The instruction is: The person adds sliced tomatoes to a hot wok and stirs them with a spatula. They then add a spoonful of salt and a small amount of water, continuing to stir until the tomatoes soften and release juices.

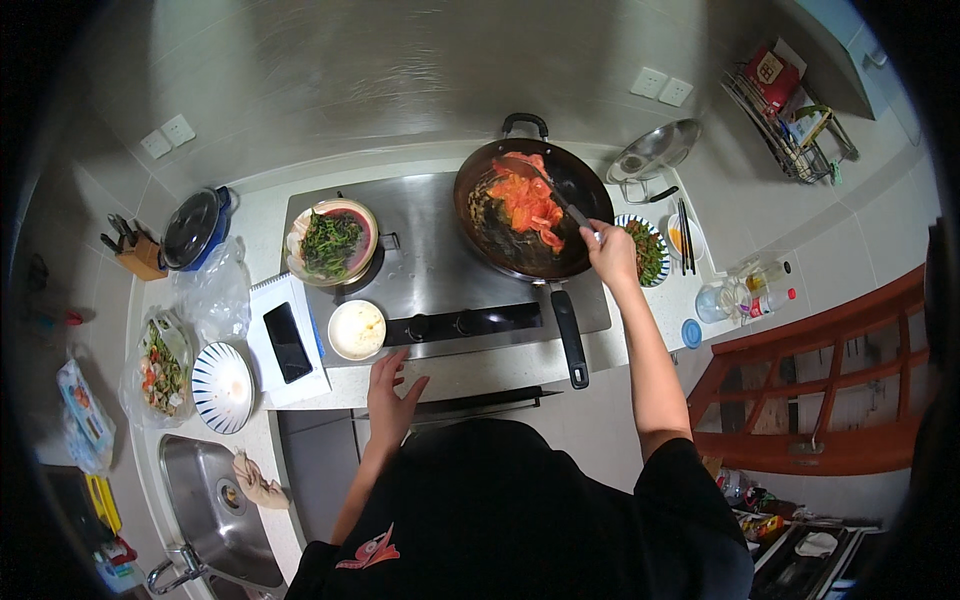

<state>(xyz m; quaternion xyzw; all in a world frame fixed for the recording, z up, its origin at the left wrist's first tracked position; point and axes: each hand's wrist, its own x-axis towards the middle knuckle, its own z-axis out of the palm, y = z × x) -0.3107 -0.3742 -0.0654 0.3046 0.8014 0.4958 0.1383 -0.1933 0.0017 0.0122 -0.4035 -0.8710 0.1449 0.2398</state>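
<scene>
My right hand (609, 249) grips the handle of a spatula (553, 193), whose blade is among tomato pieces (525, 201) in a dark wok (586, 176). The wok stands on the right side of a steel gas cooktop (424, 217), its long black handle (568, 337) pointing towards me. My left hand (394, 394) rests at the counter's front edge, fingers apart and holding nothing, just below a white bowl (358, 330) with food residue. Behind that bowl, a plate of leafy greens (331, 241) in reddish liquid sits over the left burner.
At left are a smartphone (287, 343) on a notebook (262, 300), a striped plate (223, 388), a knife block (141, 255), a blue lidded pot (196, 229) and a sink (217, 510). At right stand a striped plate of food (646, 251), a bowl with chopsticks (685, 236), a glass lid (660, 150) and bottles (761, 302).
</scene>
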